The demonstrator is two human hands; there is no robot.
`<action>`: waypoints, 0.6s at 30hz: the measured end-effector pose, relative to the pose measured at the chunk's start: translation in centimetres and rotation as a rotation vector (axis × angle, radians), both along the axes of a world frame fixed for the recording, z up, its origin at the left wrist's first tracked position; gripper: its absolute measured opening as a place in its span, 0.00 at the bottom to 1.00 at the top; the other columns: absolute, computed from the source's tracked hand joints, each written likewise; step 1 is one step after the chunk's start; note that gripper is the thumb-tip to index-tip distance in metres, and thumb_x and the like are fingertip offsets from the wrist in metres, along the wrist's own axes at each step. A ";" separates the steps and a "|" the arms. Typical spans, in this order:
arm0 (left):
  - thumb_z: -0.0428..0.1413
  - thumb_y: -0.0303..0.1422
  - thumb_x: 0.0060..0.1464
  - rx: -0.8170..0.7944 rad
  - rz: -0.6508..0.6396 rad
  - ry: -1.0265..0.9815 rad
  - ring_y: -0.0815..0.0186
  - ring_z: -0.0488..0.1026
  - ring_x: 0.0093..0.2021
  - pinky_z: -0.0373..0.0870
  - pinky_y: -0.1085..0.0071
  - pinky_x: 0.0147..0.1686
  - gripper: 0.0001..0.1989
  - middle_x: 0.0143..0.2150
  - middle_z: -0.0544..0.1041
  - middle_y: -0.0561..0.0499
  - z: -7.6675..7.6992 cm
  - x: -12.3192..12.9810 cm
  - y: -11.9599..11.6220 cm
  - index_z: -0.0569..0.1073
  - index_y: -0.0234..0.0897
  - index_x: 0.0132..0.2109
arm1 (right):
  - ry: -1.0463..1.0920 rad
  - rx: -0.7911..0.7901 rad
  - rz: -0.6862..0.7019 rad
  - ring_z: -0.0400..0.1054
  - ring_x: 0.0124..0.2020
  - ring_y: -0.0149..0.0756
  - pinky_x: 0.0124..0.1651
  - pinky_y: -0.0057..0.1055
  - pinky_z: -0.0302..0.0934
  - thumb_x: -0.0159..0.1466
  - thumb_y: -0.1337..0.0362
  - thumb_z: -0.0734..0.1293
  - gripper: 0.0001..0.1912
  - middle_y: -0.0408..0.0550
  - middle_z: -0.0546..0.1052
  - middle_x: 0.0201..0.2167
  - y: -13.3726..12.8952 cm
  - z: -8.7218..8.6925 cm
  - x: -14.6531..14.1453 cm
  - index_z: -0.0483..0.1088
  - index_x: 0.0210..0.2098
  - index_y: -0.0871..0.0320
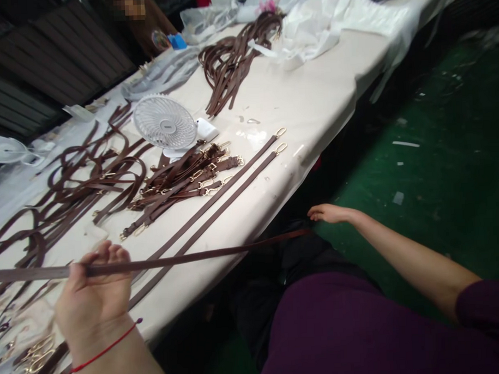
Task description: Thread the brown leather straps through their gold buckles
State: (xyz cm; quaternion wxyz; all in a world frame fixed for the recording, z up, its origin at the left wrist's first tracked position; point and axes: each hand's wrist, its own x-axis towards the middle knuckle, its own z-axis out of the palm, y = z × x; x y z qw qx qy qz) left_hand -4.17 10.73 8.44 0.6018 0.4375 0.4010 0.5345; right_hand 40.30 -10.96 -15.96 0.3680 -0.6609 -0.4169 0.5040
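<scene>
A long brown leather strap (186,258) stretches from the left edge of the view across to my dark trousers. My left hand (99,285), palm up with a red string on the wrist, grips it between thumb and fingers above the table edge. Off the table to the right, my right hand (329,212) hovers just above the strap's far end, apart from it. Its fingers look loosely stretched, with nothing visible in them. Two straps with gold oval rings (229,201) lie side by side on the table beyond my left hand.
A bundle of short straps with gold buckles (183,178) lies by a white fan (165,124). Loose long straps (81,182) spread left; another strap pile (232,62) lies farther back beside white wrapping (313,26). Gold rings (40,355) sit lower left. A person (149,21) is across the table.
</scene>
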 end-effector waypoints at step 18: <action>0.50 0.44 0.61 -0.135 -0.271 -0.151 0.58 0.75 0.44 0.69 0.63 0.46 0.19 0.46 0.77 0.38 -7.4 12.8 -11.0 0.76 0.31 0.41 | 0.151 0.306 0.406 0.63 0.23 0.34 0.27 0.28 0.59 0.68 0.49 0.59 0.20 0.43 0.68 0.20 6.2 13.0 -15.6 0.69 0.31 0.57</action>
